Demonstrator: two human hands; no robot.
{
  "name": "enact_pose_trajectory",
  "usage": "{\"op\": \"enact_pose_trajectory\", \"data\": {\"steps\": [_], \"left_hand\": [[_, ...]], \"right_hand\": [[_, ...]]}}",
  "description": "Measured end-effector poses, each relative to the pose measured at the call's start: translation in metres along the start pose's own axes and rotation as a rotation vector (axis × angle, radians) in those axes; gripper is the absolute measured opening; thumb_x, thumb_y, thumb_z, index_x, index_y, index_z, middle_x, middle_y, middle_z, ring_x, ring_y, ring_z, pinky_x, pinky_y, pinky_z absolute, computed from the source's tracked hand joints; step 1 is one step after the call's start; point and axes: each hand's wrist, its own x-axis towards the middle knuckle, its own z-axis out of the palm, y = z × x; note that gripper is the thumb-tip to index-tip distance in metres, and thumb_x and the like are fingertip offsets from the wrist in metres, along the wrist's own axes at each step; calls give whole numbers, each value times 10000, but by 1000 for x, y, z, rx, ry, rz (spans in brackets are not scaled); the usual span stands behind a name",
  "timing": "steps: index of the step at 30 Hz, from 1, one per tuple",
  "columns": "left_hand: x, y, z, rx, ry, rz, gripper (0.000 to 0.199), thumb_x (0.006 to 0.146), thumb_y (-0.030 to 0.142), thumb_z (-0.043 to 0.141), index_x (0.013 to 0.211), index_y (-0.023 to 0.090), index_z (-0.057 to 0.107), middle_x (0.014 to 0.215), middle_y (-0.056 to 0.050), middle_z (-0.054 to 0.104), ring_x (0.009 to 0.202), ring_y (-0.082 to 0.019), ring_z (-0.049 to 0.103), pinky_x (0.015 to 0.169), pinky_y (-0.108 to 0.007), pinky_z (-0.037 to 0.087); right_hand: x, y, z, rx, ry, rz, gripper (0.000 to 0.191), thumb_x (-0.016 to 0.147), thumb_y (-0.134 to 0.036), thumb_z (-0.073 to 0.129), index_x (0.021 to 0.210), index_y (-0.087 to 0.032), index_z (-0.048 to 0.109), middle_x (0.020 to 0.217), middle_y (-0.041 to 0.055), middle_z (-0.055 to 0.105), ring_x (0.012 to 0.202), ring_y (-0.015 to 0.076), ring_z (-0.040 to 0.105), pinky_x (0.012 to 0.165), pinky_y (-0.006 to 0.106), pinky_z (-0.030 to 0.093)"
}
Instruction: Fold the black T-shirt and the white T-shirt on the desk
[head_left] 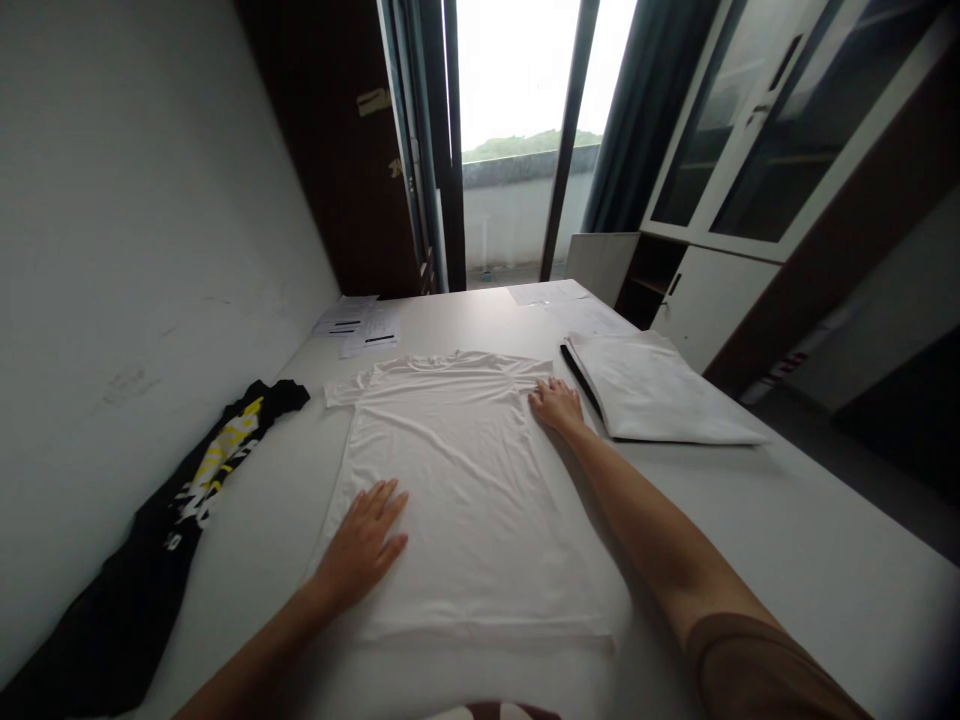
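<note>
A white T-shirt (465, 500) lies spread out on the white table, its collar at the far side and its hem towards me. Light wrinkles run across its chest and middle. My left hand (366, 535) rests flat on the shirt's left side, about halfway down, with the fingers spread. Farther away, my right hand (556, 403) lies on the right sleeve's edge, fingers stretched out and palm down. Neither hand grips the cloth.
A black garment with a yellow and white print (217, 470) lies along the wall on the left. Folded white cloth (660, 385) with a black edge sits at the right. Paper sheets (367, 328) lie at the table's (750, 530) far left, more at its far end. Cabinets (720, 290) stand beyond.
</note>
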Motion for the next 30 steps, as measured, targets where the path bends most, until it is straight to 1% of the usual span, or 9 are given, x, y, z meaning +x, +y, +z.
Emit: {"op": "enact_pose_trajectory", "data": {"steps": [2, 5, 11, 15, 18, 21, 24, 27, 30], "left_hand": [[-15, 17, -4, -26, -8, 25, 620, 1024, 393, 449, 1620, 304, 302, 1677, -47, 272, 1546, -270, 256, 1249, -516, 271], [-23, 25, -5, -41, -8, -8, 628, 1021, 392, 455, 1623, 305, 297, 1674, -50, 275, 1545, -280, 258, 1246, -531, 276], [-30, 22, -1, -42, -9, -42, 613, 1017, 390, 446, 1613, 311, 323, 1675, -38, 271, 1548, -270, 254, 1254, -530, 263], [-20, 44, -15, -67, 6, -2, 635, 1000, 325, 466, 1614, 270, 315, 1673, -74, 278, 1543, -280, 262, 1252, -550, 251], [6, 87, -30, -143, -53, 163, 640, 993, 315, 499, 1604, 236, 325, 1675, -92, 273, 1546, -283, 248, 1264, -540, 216], [36, 141, -39, -230, -174, 450, 613, 997, 413, 538, 1560, 218, 397, 1655, -107, 320, 1535, -301, 273, 1254, -535, 232], [57, 189, -41, -238, -200, 749, 617, 1032, 485, 478, 1560, 178, 391, 1648, -113, 336, 1538, -290, 265, 1267, -522, 182], [66, 217, -39, -216, -185, 887, 616, 1068, 464, 396, 1577, 121, 351, 1641, -122, 347, 1537, -267, 268, 1273, -492, 166], [69, 223, -36, -224, -207, 921, 664, 1070, 496, 373, 1594, 93, 311, 1649, -127, 324, 1547, -265, 245, 1270, -490, 187]], "right_hand": [[0, 0, 0, 6, 6, -4, 586, 1013, -506, 399, 1519, -217, 470, 1587, 163, 403, 1465, 324, 323, 1170, 554, 248], [-2, 0, -1, 13, 15, -24, 584, 1013, -507, 403, 1509, -210, 480, 1577, 166, 415, 1455, 324, 330, 1171, 552, 243], [-5, 0, -4, 16, 1, -27, 545, 1009, -475, 429, 1484, -218, 506, 1565, 155, 435, 1445, 312, 349, 1170, 528, 255], [-6, -2, -8, 40, -3, -51, 514, 1007, -441, 438, 1455, -208, 535, 1557, 155, 444, 1432, 310, 370, 1167, 526, 266], [-8, -6, -12, 65, 40, -55, 522, 1007, -423, 447, 1469, -192, 522, 1589, 151, 400, 1451, 309, 349, 1169, 492, 284], [-9, -10, -17, 87, 66, -163, 516, 1016, -368, 440, 1503, -206, 488, 1619, 104, 371, 1480, 280, 321, 1183, 434, 285], [-10, -12, -22, 100, -11, -304, 515, 1025, -317, 422, 1529, -214, 451, 1578, 76, 449, 1452, 234, 385, 1182, 385, 296], [-8, -10, -27, 98, -44, -275, 535, 1031, -330, 432, 1548, -194, 418, 1535, 88, 506, 1391, 228, 472, 1146, 355, 343], [-7, -6, -32, 98, -16, -193, 501, 1037, -373, 439, 1507, -204, 479, 1430, 98, 607, 1279, 242, 575, 1071, 333, 403]]}}
